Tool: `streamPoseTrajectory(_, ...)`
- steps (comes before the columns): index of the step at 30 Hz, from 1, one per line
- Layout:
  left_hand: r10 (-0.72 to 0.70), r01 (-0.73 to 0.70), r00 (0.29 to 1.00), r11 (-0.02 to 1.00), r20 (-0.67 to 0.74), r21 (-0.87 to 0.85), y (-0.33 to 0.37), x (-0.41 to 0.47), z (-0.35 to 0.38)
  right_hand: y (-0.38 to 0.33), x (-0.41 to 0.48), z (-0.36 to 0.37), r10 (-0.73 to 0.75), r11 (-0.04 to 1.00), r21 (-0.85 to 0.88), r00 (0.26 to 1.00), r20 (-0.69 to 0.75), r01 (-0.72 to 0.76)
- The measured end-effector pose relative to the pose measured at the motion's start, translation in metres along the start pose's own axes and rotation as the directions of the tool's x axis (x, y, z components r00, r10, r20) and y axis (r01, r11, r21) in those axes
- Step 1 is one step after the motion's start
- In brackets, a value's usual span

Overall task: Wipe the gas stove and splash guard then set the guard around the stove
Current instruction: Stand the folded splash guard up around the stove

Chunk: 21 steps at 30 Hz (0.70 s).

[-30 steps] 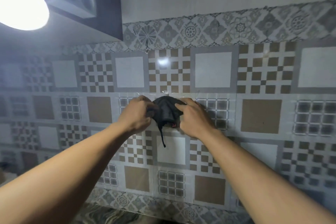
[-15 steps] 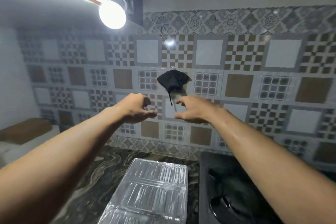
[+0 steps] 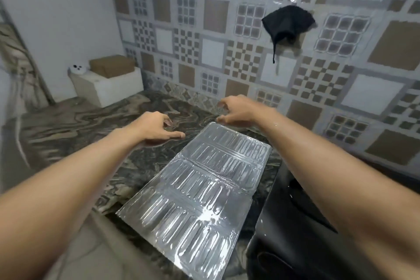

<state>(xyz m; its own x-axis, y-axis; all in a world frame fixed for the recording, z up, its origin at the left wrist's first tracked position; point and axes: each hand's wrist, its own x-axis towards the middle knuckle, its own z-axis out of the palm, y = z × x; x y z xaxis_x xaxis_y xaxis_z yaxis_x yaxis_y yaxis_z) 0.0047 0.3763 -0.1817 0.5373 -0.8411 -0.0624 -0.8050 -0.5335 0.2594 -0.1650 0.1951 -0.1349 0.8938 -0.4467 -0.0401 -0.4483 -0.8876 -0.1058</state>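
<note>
Splash guard (image 3: 200, 191): a shiny silver sheet with bumpy ribs, folded flat on the counter (image 3: 75, 134), just left of the black gas stove (image 3: 295, 223).
How it will feel: it looks thin and light — likely bendy, easy to dent, and a bit slippery where it shines wet.
Where to hold: the far corners or the long side edges look best, not the middle.
Left hand (image 3: 156, 129): open, fingers loose, empty, just beside the guard's far left edge.
Right hand (image 3: 238, 109): open, fingers curled, empty, right at the guard's far corner — I cannot tell if it touches.
Cloth (image 3: 287, 22): a black rag hangs on the tiled wall (image 3: 204, 18), well apart from both hands.
Room to move: bare counter lies to the left; a white box (image 3: 106, 84) sits far back in the corner.
</note>
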Motion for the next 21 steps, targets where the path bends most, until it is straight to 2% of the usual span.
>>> streamPoseTrajectory(7, -0.230, 0.235, 0.969, 0.971, 0.085, -0.051, -0.035, -0.027, 0.084, -0.001, 0.047, 0.077, -0.158, 0.985, -0.043, 0.971, 0.178, 0.168)
streamPoseTrajectory(14, -0.386, 0.400, 0.909, 0.914, 0.154, -0.071, -0.057, -0.047, 0.149, -0.004, 0.086, 0.160, -0.299, 0.906, -0.192, 0.891, 0.342, 0.378)
streamPoseTrajectory(17, -0.417, 0.427, 0.890, 0.904, 0.187, -0.018, -0.066, -0.047, 0.170, 0.000, 0.104, 0.188, -0.339, 0.883, -0.195, 0.867, 0.366, 0.428)
streamPoseTrajectory(21, -0.469, 0.472, 0.863, 0.881, 0.187, 0.029, -0.061, -0.043, 0.184, 0.000, 0.130, 0.208, -0.331, 0.897, -0.144, 0.851, 0.407, 0.418)
